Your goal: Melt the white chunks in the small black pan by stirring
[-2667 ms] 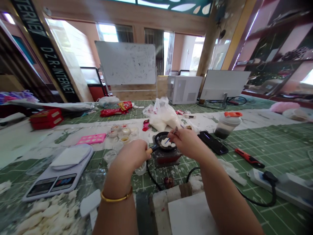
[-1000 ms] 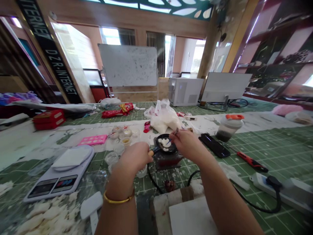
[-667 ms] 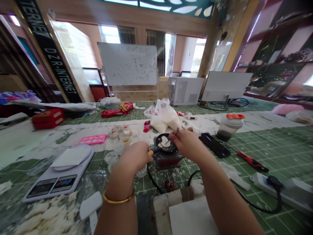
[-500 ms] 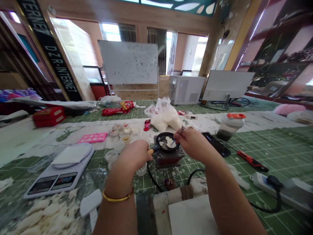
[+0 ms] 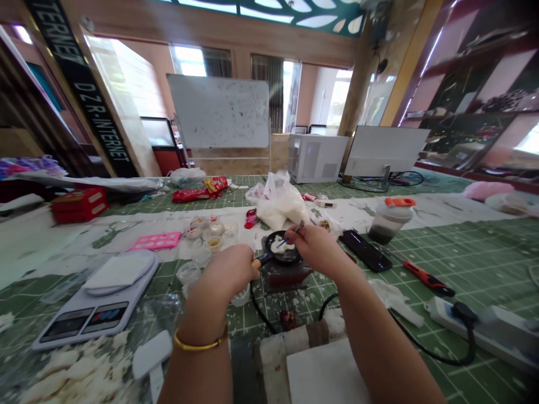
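Two hands work at a small black pan (image 5: 283, 252) on a red burner (image 5: 286, 275). Left hand (image 5: 231, 269) is closed around the pan's handle; right hand (image 5: 316, 247) pinches a thin stirring stick (image 5: 290, 235) over white lumps. Beside the burner, kitchen scale (image 5: 95, 300) leftward, phone (image 5: 365, 251) rightward, on green gridded mat (image 5: 475, 258).

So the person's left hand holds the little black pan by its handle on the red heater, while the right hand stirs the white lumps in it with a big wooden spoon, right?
Not quite: the head view shows no wooden spoon. The right hand stirs with a thin stick. The rest holds: the left hand grips the handle of the black pan, which sits on the red heater and holds white lumps.
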